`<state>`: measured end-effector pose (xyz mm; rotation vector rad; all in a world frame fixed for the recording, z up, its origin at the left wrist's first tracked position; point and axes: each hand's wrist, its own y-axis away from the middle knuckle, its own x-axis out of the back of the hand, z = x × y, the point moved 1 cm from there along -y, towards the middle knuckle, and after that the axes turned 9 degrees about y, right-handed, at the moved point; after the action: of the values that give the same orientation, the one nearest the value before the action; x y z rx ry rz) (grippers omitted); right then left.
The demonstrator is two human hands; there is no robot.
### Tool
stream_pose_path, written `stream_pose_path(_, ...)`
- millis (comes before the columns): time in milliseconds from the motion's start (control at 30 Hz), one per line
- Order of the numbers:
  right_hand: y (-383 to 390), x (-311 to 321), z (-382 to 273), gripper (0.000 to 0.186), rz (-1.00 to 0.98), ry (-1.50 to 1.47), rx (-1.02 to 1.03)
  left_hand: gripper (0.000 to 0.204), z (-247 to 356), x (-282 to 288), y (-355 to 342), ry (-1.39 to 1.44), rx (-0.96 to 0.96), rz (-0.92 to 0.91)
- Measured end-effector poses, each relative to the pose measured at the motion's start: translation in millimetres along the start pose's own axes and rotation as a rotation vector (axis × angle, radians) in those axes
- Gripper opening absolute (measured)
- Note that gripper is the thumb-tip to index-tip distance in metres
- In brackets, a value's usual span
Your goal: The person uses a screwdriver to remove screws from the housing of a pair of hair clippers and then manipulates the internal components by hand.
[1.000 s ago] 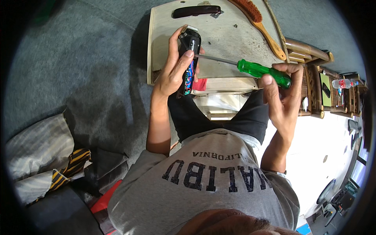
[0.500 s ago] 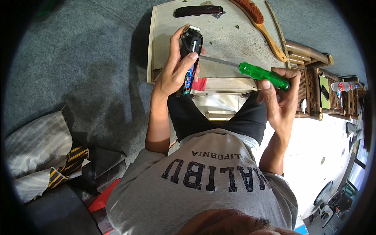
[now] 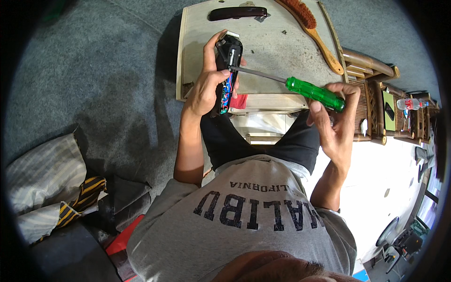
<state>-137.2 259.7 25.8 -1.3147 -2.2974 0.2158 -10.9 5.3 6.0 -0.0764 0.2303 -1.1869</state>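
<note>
The person's left hand has its fingers wrapped around a black hair clipper, the thumb pressed against its open side, where coloured wires and a circuit board show. The clipper is held up over the near left part of the pale wooden table, its metal blade end pointing away from the person. The right hand has its thumb and fingers closed on the butt end of a green screwdriver, whose shaft reaches the clipper just beside the left thumb; whether the tip sits in a screw is too small to tell.

A dark curved casing and a wooden brush lie on the table. The grey T-shirt carries two rows of dark capitals, upside down in this view, the row nearer the table smaller. A clear bottle to the right wears a red label, its print too small to read.
</note>
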Motion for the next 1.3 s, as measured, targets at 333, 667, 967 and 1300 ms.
stream_pose_path(333, 2.7, 14.0, -18.2, 0.039, -0.218, 0.041, -0.315, 0.085, -2.4, 2.3, 1.5, 0.006, -0.001, 0.013)
stream_pose_path(667, -0.8, 15.0, -11.5, 0.038, -0.220, 0.100, -0.299, 0.085, 1.3, 0.5, 2.5, -0.015, 0.006, 0.021)
stream_pose_path(967, 2.2, 13.2, -7.3, 0.039, -0.216, 0.076, -0.271, 0.085, -0.4, 1.1, 1.8, 0.007, 0.010, 0.030)
stream_pose_path(1300, -3.5, 13.8, -4.8, 0.041, -0.236, 0.180, -0.305, 0.083, -2.0, 7.9, 3.9, 0.046, 0.008, 0.002)
